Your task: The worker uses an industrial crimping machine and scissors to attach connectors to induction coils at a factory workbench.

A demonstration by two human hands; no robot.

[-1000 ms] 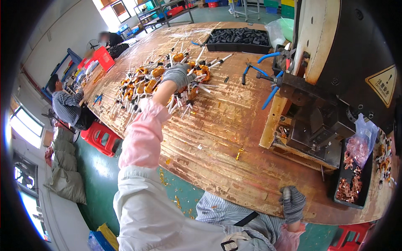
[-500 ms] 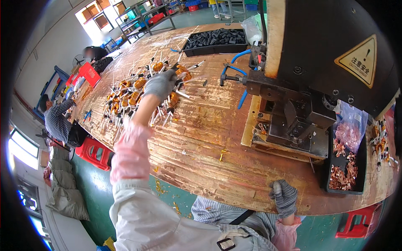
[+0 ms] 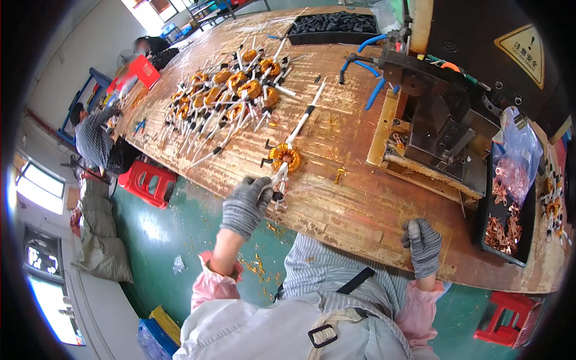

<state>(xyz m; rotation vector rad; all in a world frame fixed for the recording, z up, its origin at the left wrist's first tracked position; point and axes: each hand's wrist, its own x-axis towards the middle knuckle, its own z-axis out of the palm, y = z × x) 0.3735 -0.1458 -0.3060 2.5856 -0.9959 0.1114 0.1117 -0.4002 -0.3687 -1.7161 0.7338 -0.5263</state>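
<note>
My left hand, in a grey knit glove, is closed on the white leads of a toroidal coil near the table's front edge. The coil is a ring wound with copper-coloured wire. One long white lead with a black sleeve points away from me, and dark prongs stick out on its left. My right hand, also gloved, rests at the front edge with its fingers curled; whatever they hold, if anything, is hidden. Farther back lies a heap of similar coils with white leads.
A dark metal press stands on the table at the right. Beside it, a black tray contains copper terminals and a plastic bag. A black tray of small black parts is at the back. Another person sits at the far left.
My left hand has drawn back from the heap toward me, bringing one coil by its leads. My right hand stays curled at the table edge. The whole view has shifted a little.
</note>
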